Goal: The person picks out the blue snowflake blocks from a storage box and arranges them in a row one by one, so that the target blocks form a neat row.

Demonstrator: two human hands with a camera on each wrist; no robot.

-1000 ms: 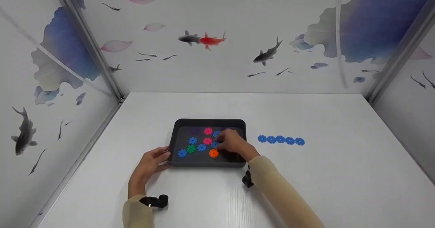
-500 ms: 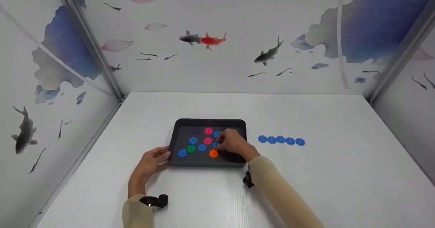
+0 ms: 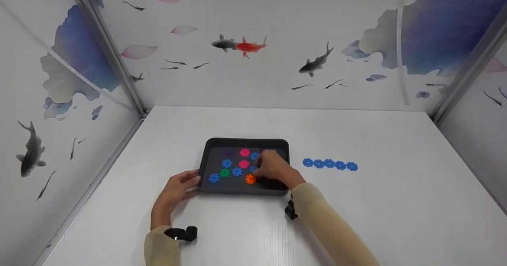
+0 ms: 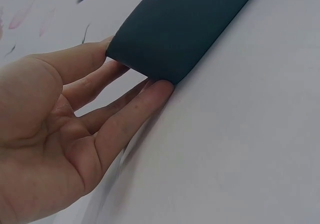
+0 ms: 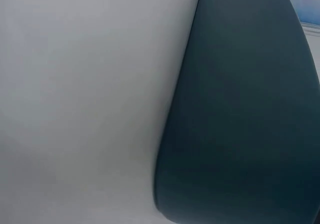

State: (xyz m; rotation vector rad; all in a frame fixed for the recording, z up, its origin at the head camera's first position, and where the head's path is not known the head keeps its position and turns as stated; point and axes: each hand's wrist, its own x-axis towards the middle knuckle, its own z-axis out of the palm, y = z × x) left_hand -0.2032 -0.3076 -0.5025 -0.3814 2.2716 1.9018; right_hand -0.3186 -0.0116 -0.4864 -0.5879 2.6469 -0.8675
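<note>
A dark grey rectangular tray point(image 3: 243, 192) lies on the white table, with notched plastic snowflake discs inside. My left hand point(image 3: 173, 188) steadies the tray's left end; in the left wrist view, its fairly straight fingers point(image 4: 132, 115) and thumb touch the tray's end. Reaching over the right side, my right hand point(image 3: 273, 166) has its thumb and fingers bent round a blue disc point(image 3: 252, 169), partly hidden by them. An orange disc point(image 3: 250, 178), a pink disc point(image 3: 243, 164) and a green disc point(image 3: 224, 173) lie close by. The right wrist view shows the tray's outer wall point(image 5: 240, 104) but no hand.
To the right of the tray, several blue discs point(image 3: 329, 163) form a row on the table point(image 3: 356, 210). Other blue discs point(image 3: 214, 178), a pink disc point(image 3: 244, 152) and dim purple discs point(image 3: 229, 154) are in the tray. Printed white walls point(image 3: 277, 79) surround the table.
The head view has shifted slightly, so the whole scene sits a little further right. My right fingers cover a bit more of the blue disc. My left hand has stayed on the tray.
</note>
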